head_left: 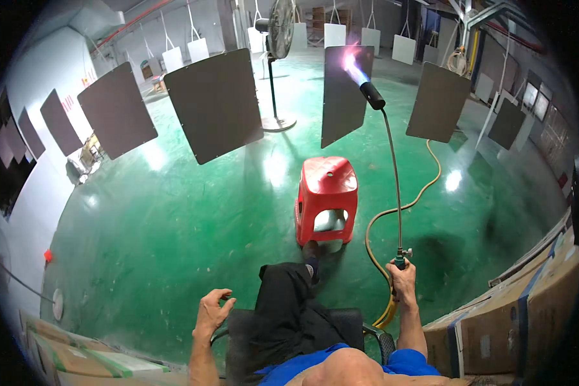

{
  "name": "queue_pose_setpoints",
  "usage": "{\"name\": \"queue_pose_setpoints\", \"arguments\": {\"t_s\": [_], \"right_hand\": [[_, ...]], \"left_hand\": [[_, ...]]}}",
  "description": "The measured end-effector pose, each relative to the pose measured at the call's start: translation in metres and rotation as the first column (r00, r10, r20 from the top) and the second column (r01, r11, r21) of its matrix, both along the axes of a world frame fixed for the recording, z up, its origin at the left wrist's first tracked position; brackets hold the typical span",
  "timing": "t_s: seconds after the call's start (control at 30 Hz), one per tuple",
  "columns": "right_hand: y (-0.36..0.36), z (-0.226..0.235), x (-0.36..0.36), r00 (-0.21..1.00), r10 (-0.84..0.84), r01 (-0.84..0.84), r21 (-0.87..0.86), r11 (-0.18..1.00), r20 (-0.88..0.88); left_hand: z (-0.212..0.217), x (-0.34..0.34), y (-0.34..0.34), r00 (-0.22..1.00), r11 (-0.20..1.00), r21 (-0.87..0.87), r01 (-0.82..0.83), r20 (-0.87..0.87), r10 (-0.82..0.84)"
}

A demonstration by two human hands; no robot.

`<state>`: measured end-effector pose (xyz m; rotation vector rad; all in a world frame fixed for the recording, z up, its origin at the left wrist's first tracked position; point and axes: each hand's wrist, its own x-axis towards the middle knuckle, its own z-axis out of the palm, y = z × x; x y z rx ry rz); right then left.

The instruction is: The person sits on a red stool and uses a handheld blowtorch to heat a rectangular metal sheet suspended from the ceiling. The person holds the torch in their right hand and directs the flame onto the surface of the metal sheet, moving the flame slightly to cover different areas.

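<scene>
Head view: gripping torch [372, 95] by handle [400, 263] in right hand [404, 281], fingers clenched round it, extending well ahead of them. With flame [350, 64] at far end, overlapping panel [344, 119], contact unclear. With left hand [212, 312] released, fingers half curled. Showing stool [331, 185] ahead of both hands' fingers, sideways between.

Nearer than the red stool [331, 177], the right hand [403, 281] covers much of the torch handle [400, 262]. Beyond the stool, the flame [354, 67] has blurred borders, so I cannot tell whether it touches the panel [342, 109] behind it. To the stool's right, the cardboard boxes [495, 331] are cut off at the edge. On the stool's near side, the chair [349, 325] is mostly hidden under the dark trousers [286, 305].
</scene>
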<state>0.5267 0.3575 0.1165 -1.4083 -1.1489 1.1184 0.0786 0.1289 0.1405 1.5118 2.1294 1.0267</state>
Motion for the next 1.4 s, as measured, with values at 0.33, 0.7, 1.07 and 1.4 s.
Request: {"name": "queue_pose_setpoints", "arguments": {"t_s": [0.33, 0.7, 1.07, 1.4], "right_hand": [[0.024, 0.012, -0.010, 0.992, 0.117, -0.116, 0.006, 0.993, -0.053], [0.023, -0.009, -0.014, 0.983, 0.178, -0.176, -0.052, 0.983, 0.033], [-0.002, -0.025, 0.001, 0.960, 0.258, -0.227, -0.237, 0.945, 0.106], [-0.001, -0.048, 0.007, 0.955, 0.282, -0.241, -0.316, 0.918, 0.092]], "left_hand": [[-0.050, -0.047, -0.065, 0.975, 0.940, -0.265, -0.216, -0.014, 0.220], [-0.060, -0.038, -0.066, 0.967, 0.777, -0.618, -0.125, 0.100, 0.235], [-0.070, -0.045, -0.066, 0.962, 0.740, -0.664, -0.107, 0.118, 0.245], [-0.061, -0.040, -0.064, 0.953, 0.737, -0.666, -0.115, 0.136, 0.272]]}}
